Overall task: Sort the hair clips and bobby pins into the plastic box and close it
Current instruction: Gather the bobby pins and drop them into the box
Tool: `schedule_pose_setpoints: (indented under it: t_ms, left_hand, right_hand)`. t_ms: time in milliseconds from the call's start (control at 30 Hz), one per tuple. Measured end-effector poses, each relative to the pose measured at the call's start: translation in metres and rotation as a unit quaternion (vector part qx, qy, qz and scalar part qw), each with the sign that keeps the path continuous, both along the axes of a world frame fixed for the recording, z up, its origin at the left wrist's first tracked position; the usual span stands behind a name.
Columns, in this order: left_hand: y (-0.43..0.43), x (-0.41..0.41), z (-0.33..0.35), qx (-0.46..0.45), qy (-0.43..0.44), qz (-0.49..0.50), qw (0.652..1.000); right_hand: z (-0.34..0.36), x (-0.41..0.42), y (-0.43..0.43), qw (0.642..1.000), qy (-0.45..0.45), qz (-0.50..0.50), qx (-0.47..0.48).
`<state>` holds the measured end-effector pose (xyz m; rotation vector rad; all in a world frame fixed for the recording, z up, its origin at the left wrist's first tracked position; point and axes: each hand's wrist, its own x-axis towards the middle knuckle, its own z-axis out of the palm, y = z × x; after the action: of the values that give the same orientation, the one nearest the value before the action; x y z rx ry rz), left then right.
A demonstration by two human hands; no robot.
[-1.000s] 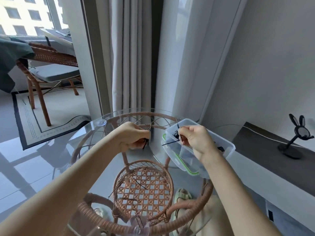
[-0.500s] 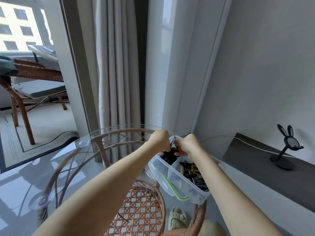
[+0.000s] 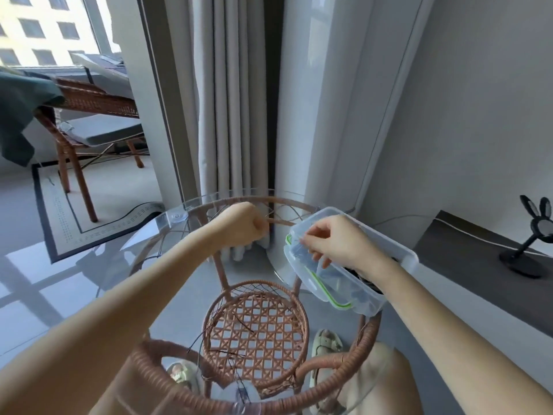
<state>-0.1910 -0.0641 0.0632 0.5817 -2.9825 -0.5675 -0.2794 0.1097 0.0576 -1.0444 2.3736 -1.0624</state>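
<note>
While at table (image 3: 149,241) edge, plastic box (image 3: 366,302).

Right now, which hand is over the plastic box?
The right hand, its fingers pointing down over the plastic box's open top. The left hand is curled in a fist off to the side, above the glass table, clear of the box.

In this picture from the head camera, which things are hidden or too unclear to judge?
Head view only.
- The left hand: curled fingers hide what it grips, if anything.
- The right hand: whether its fingertips pinch a pin is too small and blurred to tell.
- The plastic box: contents hidden by the right hand and the cloudy wall.
</note>
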Motion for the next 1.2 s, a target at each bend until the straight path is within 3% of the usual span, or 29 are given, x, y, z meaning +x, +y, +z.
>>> schedule_pose_setpoints:
  t_ms: [100, 233, 433, 633, 800, 1067, 1200]
  left_hand:
    - [-0.009, 0.059, -0.025, -0.067, -0.1, 0.035, 0.992]
    - [0.008, 0.128, -0.061, -0.06, -0.165, 0.09, 0.98]
    - [0.028, 0.154, -0.082, -0.005, -0.09, 0.081, 0.993]
    - [0.037, 0.148, -0.079, -0.019, -0.086, 0.042, 0.995]
    - [0.042, 0.143, -0.081, -0.051, -0.126, 0.027, 0.99]
    - [0.06, 0.151, -0.083, -0.075, -0.079, 0.011, 0.994]
    - [0.082, 0.142, -0.084, -0.027, -0.065, 0.097, 0.993]
  right_hand:
    - [-0.024, 0.05, 0.016, 0.982, -0.001, 0.123, 0.145]
    - [-0.07, 0.092, 0.018, 0.963, 0.048, 0.152, 0.216]
    - [-0.084, 0.114, -0.017, 0.967, 0.119, 0.129, 0.182]
    - [-0.086, 0.125, -0.026, 0.971, 0.14, 0.123, 0.15]
    - [-0.09, 0.127, -0.026, 0.951, 0.199, 0.165, 0.172]
    - [-0.074, 0.097, 0.001, 0.987, 0.056, 0.11, 0.106]
    - [-0.073, 0.085, 0.024, 0.991, 0.052, 0.087, 0.085]
